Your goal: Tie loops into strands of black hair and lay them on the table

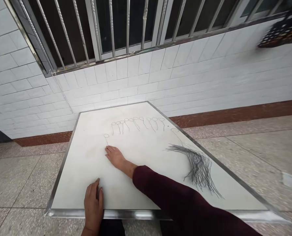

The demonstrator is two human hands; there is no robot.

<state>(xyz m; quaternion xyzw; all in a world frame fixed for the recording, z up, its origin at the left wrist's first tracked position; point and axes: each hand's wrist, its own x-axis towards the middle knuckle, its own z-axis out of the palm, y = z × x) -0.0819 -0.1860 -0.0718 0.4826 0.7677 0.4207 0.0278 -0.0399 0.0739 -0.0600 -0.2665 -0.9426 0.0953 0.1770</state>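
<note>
My right hand [115, 157] reaches across the white table [136, 164], its fingertips on the lower end of a thin looped wire [106, 135]. Whether those fingers pinch the wire is too small to tell. Over the near edge lies my left hand [94, 201], thumb and forefinger apart, nothing between them. A row of thin wires with round loops on top [136, 118] runs along the far part of the table. One more looped wire [175, 130] lies by the right edge, above a loose heap of dark thin wires [197, 164].
A metal rim [136, 214] borders the table. Behind it stand a white tiled wall [99, 88] and a barred window [127, 26]. A dark dotted cloth [281, 31] hangs at the upper right. Speckled floor tiles [28, 180] surround the table.
</note>
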